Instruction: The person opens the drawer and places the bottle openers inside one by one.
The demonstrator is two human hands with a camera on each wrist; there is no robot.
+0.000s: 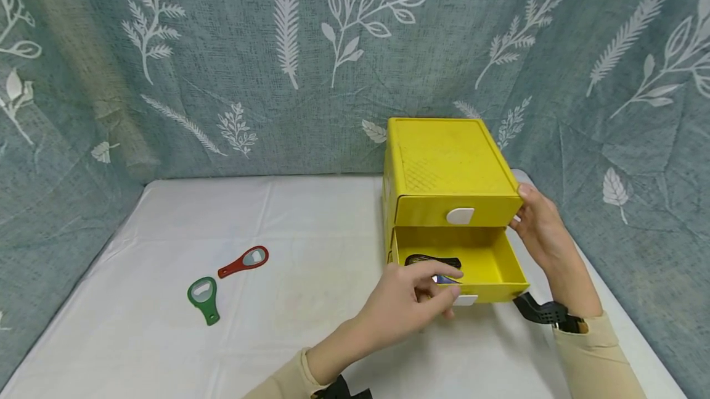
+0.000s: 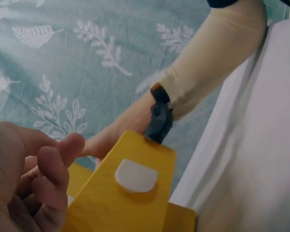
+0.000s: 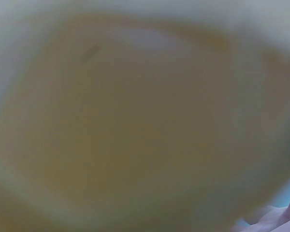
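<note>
A yellow two-drawer box [image 1: 449, 158] stands at the right of the table, its lower drawer [image 1: 482, 248] pulled out. Over that drawer's front left corner is my left hand [image 1: 402, 297], index finger and thumb extended and other fingers loosely curled, holding nothing. Inside the drawer, a black coiled cord [image 1: 432, 259] and a small blue item [image 1: 444, 279] lie partly hidden behind this hand. My right hand [image 1: 540, 226] holds the box by its front right edge. In the left wrist view, curled fingers [image 2: 50, 169] show beside a white drawer handle [image 2: 137, 176]. The right wrist view is mostly a yellow-brown blur.
On the white-covered table [image 1: 294, 275], a red bottle opener [image 1: 235, 266] and a green bottle opener [image 1: 209, 309] lie to the left. A grey-green leaf-patterned curtain [image 1: 233, 60] surrounds the back and sides. A black strap [image 1: 540, 311] is on the right wrist, beside the drawer.
</note>
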